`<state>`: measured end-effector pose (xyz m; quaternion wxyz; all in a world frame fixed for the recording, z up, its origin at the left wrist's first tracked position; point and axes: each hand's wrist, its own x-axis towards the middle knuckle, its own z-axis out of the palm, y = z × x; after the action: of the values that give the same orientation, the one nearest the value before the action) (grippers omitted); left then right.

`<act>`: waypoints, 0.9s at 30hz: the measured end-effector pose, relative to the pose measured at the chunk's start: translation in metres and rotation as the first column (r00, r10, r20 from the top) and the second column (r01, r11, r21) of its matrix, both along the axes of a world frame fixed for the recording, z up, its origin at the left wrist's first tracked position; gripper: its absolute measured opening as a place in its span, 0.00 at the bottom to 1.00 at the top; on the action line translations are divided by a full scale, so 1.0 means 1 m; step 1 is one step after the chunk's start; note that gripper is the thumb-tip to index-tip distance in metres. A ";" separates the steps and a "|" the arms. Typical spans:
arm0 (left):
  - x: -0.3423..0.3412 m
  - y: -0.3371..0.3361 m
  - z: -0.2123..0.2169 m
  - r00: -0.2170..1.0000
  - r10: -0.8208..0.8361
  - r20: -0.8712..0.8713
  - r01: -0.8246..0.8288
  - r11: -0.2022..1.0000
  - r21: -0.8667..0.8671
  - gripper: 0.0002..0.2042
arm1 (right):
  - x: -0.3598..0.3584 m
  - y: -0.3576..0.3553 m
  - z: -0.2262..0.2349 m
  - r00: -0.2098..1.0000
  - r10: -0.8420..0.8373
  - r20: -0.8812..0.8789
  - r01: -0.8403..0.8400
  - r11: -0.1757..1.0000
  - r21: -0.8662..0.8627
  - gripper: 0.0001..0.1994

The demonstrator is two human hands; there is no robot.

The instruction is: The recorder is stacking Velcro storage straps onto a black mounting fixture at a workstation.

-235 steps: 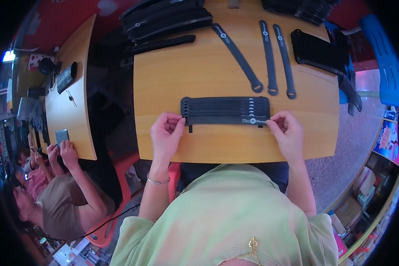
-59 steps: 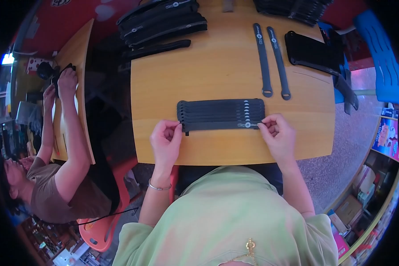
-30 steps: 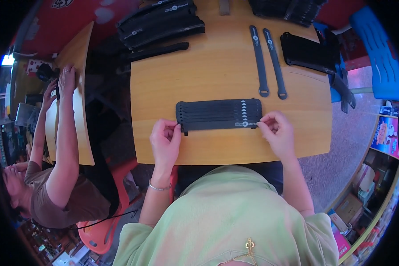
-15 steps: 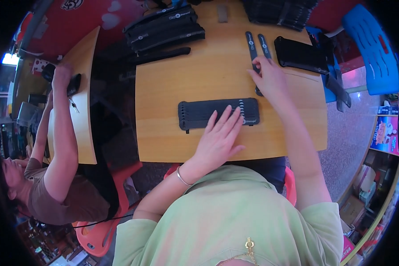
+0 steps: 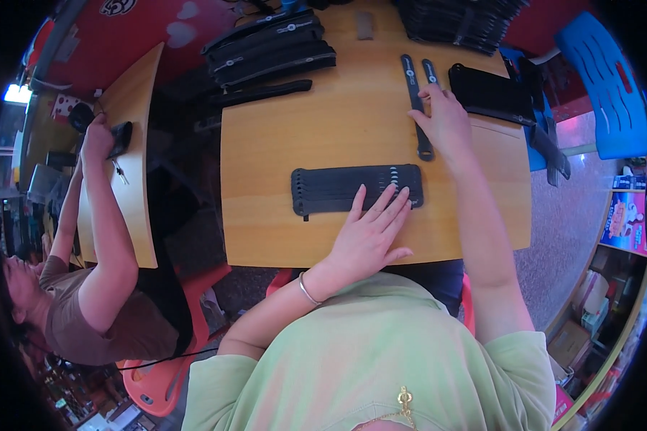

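My left hand (image 5: 370,233) lies flat, fingers spread, over the right end of a row of overlapping black straps (image 5: 331,190). The straps have rounded ends and pale marks near the right side. At the upper right, my right hand (image 5: 446,122) reaches over two more flat black straps. Its thumb is above the left strap (image 5: 413,82), apart from the index finger. The right strap (image 5: 429,70) shows only its far end; the rest runs beneath the hand. I see nothing held in the right hand.
Black pouches (image 5: 273,54) are stacked at the back left, and black straps (image 5: 460,25) are piled at the back right. A flat black case (image 5: 492,93) sits right of my right hand. On the left, another person (image 5: 108,287) works at a separate table (image 5: 140,165).
My right hand has shifted slightly right and now covers more of the right strap. My left hand has slid slightly right along the row, fingers still spread.
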<state>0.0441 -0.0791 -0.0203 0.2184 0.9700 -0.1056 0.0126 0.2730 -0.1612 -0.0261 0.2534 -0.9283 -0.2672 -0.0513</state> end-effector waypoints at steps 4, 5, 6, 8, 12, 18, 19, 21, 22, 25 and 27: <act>-0.002 0.001 0.001 1.000 0.006 -0.027 -0.007 1.000 -0.014 0.35 | -0.002 0.007 0.012 0.978 -0.032 -0.204 0.025 0.999 -0.040 0.18; -0.002 0.000 0.001 1.000 -0.004 -0.022 0.004 1.000 -0.009 0.35 | -0.001 0.007 0.012 0.979 -0.032 -0.204 0.024 0.999 -0.038 0.18; -0.002 -0.001 0.002 1.000 -0.014 -0.018 0.014 1.000 -0.004 0.35 | 0.002 0.007 0.011 0.965 -0.041 -0.260 0.032 0.999 -0.039 0.18; -0.001 -0.001 0.003 0.999 -0.020 -0.027 0.019 1.000 -0.005 0.35 | 0.007 0.006 0.009 0.947 -0.052 -0.316 0.042 0.998 -0.040 0.18; -0.001 0.001 0.000 0.998 -0.063 -0.019 0.064 0.998 0.013 0.35 | 0.016 -0.005 0.004 0.890 0.118 -0.440 -0.018 0.974 0.225 0.16; -0.012 0.006 0.004 0.951 0.298 0.077 -0.136 0.631 -0.764 0.36 | -0.054 -0.021 0.078 0.634 0.450 -0.630 0.045 0.791 0.610 0.08; -0.014 0.008 0.011 0.945 0.327 -0.011 -0.154 0.416 -0.896 0.37 | -0.069 -0.026 0.082 0.578 0.511 -0.636 0.069 0.746 0.662 0.06; -0.014 0.014 0.017 0.935 0.278 -0.218 -0.236 0.029 -0.971 0.28 | -0.090 -0.036 0.075 0.523 0.566 -0.637 0.059 0.722 0.689 0.07; -0.018 0.020 0.015 0.936 0.276 -0.219 -0.236 0.029 -0.971 0.28 | -0.099 -0.039 0.069 0.460 0.623 -0.632 0.046 0.694 0.718 0.08; -0.033 0.037 0.010 0.925 0.244 -0.291 -0.336 0.169 -0.927 0.14 | -0.123 -0.045 0.052 0.452 0.685 -0.572 0.123 0.587 0.800 0.08; -0.042 0.044 0.013 0.890 0.338 -0.305 -0.378 0.178 -0.908 0.07 | -0.129 -0.053 0.038 0.472 0.690 -0.549 0.116 0.569 0.814 0.06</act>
<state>0.0024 -0.0355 -0.0072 0.7457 0.6386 0.1566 0.1072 0.1443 -0.2139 0.0120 0.7189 -0.5589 -0.2354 0.3397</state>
